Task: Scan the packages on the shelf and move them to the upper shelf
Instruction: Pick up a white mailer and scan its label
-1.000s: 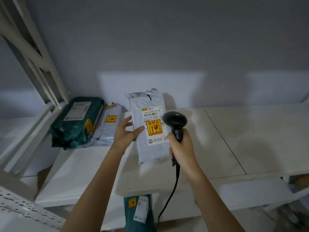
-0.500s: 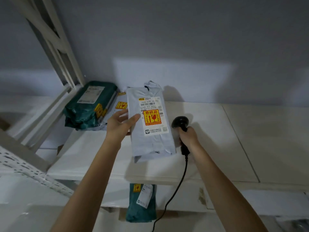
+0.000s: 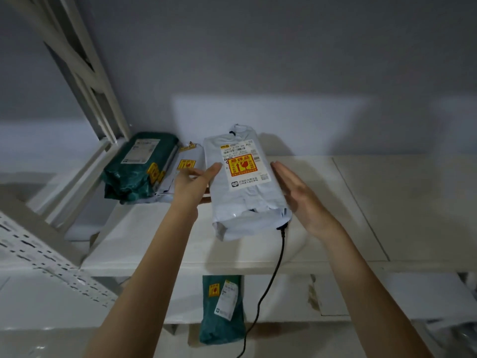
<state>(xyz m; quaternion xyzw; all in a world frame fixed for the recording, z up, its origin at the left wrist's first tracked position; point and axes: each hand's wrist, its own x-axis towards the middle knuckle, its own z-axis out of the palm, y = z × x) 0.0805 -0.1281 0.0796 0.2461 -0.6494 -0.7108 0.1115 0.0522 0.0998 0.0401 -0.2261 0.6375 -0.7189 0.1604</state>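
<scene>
1. White upper shelf (image 3: 387, 202) against a grey wall (image 3: 258, 60).
2. Grey package (image 3: 245, 192), fragile sticker up, lies on it right of the green package (image 3: 136, 169).
3. Left hand (image 3: 192, 184) and right hand (image 3: 302, 195) flank it, both spread open, gripping nothing.

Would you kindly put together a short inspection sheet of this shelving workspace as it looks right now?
Surface: white upper shelf, mostly bare on its right side.
Job's things: grey package with a fragile sticker between the hands; green package and a second grey package stacked at the left; another green package on the lower shelf.
Clutter: nothing seen.
Grippers: left hand open, fingers at the grey package's left edge; right hand open and flat beside its right edge.
Cables: black cable runs from under the grey package over the shelf edge; the scanner is hidden.
Surroundings: grey wall, white rack upright at the left.
</scene>
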